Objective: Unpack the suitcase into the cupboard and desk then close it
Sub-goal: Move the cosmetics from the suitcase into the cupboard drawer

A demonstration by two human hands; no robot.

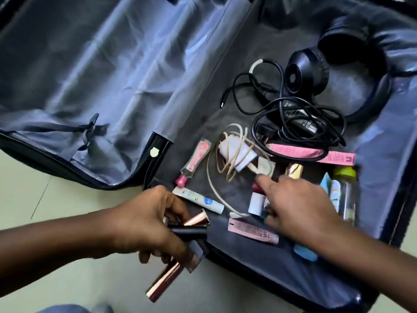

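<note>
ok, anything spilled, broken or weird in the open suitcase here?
Nothing spilled or visibly damaged. The suitcase holds loose clutter: a black cable tangled over the pink box, and a cream cord snarled round the white charger. The left hand grips several tubes at once.

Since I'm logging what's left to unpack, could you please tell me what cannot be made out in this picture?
Head view:
- Small items beneath the right hand: covered by palm and fingers.
- Print on the long pink cardboard box: too small, crossed by the black tangled cable.
- Number of rose-gold and black cosmetic tubes in the left hand: fingers hide them.
- Open dark-blue suitcase: cut off by frame edges.
</note>
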